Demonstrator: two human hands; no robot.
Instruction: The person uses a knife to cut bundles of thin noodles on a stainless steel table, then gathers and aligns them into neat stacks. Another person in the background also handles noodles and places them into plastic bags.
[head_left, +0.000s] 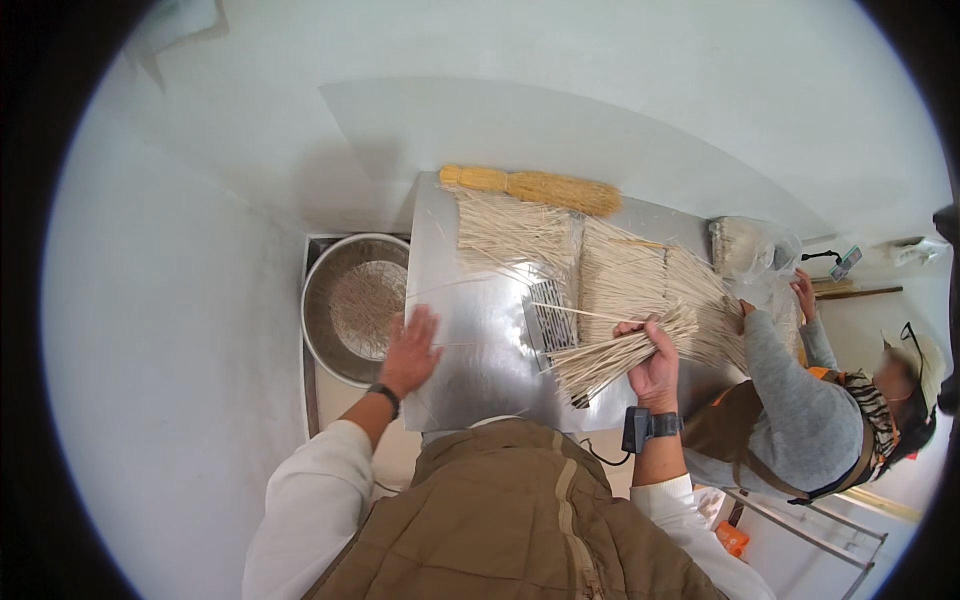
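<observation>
My right hand (654, 361) grips a bundle of thin pale dried noodle-like sticks (600, 365), its ends fanning out toward the left. Below that bundle lies a slotted metal plate (553, 315) on the steel table (472, 375). My left hand (411, 349) is empty with its fingers spread, over the table's left edge beside a round metal basin (315, 345). Thin broken bits (367, 300) lie in the basin. Beyond my right hand, many more sticks (622, 277) are spread in layers across the table.
A straw whisk broom (540, 187) lies along the table's back edge by the wall. To the right, a co-worker in a grey sleeve (795, 375) reaches toward clear plastic bags (757, 247) of sticks. A phone on a holder (845, 262) stands behind them. A metal rack (810, 529) is at lower right.
</observation>
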